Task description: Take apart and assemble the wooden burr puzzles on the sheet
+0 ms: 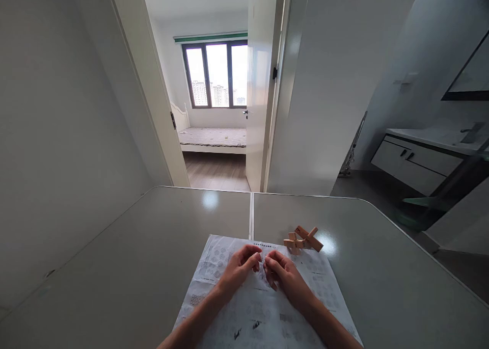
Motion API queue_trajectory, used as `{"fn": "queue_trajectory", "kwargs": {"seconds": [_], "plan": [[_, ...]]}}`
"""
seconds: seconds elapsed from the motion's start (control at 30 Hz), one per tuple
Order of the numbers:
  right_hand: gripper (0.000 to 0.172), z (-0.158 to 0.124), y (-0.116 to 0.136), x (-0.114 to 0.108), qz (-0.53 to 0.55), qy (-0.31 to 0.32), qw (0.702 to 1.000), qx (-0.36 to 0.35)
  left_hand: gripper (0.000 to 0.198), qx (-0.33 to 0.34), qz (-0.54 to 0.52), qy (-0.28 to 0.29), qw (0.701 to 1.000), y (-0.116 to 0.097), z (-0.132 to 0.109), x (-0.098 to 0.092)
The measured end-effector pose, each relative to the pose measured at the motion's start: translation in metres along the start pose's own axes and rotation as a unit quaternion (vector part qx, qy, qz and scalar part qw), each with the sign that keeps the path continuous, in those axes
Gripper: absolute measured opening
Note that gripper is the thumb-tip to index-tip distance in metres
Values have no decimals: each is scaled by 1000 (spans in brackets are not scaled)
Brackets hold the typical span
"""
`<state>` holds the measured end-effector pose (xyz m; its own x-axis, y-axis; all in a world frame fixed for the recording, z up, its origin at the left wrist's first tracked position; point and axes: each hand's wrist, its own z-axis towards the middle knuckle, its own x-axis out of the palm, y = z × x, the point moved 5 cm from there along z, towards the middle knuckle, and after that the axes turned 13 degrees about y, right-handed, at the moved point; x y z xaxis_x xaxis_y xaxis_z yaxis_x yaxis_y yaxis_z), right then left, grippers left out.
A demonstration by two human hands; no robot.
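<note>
Two forearms (203,312) angle inward over the printed sheet (263,308); the left hand (240,262) and right hand (283,273) curl just apart above it, fingers bent. Whether they pinch anything cannot be told. Crossed wooden pieces (308,238) lie near the sheet's far right corner. The sheet's near edge is cut off, its small print unreadable.

Sheet (248,303) and, partly perhaps, wooden pieces (308,238) on table (145,267).

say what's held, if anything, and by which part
Cannot be told: nothing shows in the left hand or the right hand, but something small could be hidden. The wooden pieces lie apart from both.
</note>
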<state>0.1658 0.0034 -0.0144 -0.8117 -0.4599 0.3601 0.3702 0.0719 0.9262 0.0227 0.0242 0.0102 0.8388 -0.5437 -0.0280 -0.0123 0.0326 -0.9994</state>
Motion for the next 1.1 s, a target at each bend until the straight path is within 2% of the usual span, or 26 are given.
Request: {"fn": "queue_trajectory", "kwargs": {"seconds": [1.1], "plan": [[39,1,-5,-2,-4,14,1000,-4,27,1,-4,7,1000,4,2,-1]]}}
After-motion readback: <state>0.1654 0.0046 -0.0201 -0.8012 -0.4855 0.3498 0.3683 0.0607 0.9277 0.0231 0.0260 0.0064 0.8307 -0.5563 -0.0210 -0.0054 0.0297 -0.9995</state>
